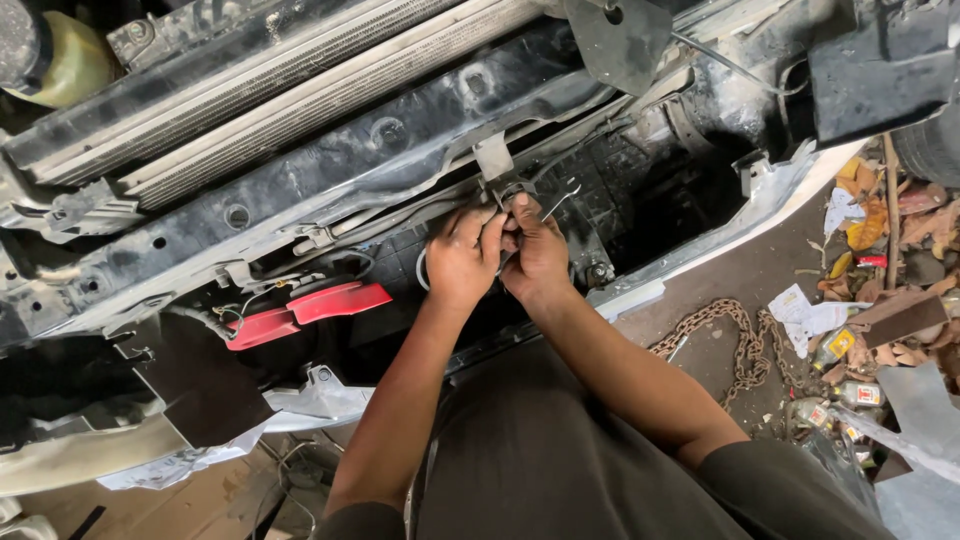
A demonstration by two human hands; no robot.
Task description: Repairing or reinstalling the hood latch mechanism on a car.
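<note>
Stripped car front fills the frame, leaf-strewn floor and a rusty chain (745, 345) at lower right
Both hands meet at centre under a small metal bracket (493, 157): left hand (462, 257) closed on the fastening there, right hand (535, 250) gripping an open-ended spanner (560, 198). Crowded like this, the spanner could slip off and knuckles strike the black crossmember (330, 165), or a loosened part drop into the dark cavity (670, 200) at right

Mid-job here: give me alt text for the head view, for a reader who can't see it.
Both bare hands, left hand and right hand, meet at a small metal bracket on a stripped car front's black crossmember, the right holding a slim open-ended metal spanner. Rusty chain lies right.
</note>
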